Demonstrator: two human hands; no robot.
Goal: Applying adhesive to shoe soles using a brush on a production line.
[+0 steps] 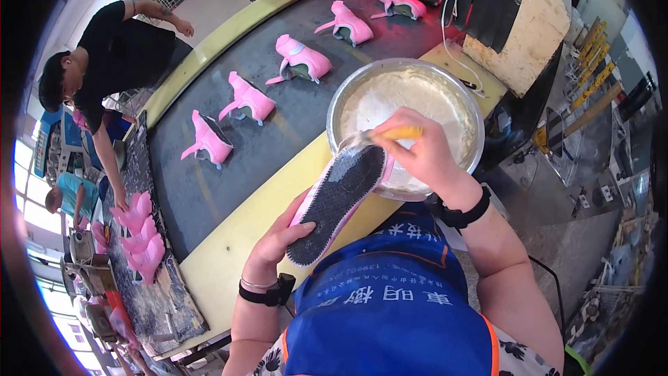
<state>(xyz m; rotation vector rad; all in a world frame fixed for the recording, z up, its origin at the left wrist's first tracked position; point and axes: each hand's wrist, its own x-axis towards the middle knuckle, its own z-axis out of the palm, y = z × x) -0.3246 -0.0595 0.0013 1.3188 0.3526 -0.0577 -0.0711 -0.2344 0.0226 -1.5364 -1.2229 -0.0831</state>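
Observation:
My left hand (pixel 276 242) grips a pink shoe upper (pixel 339 191) by its lower end, thumb on the dark, stitched-edged bottom that faces up. It is tilted, its far end against the near side of a metal bowl (pixel 400 63). Whitish, pasty liquid (pixel 390 101) lies in the bowl and coats its inner wall. In my right hand (pixel 426 152) is a brush (pixel 403 132) with a yellow handle, fingers closed round it. The pale bristles meet the far end of the shoe bottom, where a whitish smear shows.
Several pink shoe uppers (pixel 250 99) stand in a row on a dark conveyor belt (pixel 188 212) with yellowish edge boards (pixel 243 237). A dark-curtained machine (pixel 487 10) glows red at the far right. At left a co-worker (pixel 115 56) reaches to pink uppers (pixel 144 244) on a worn bench.

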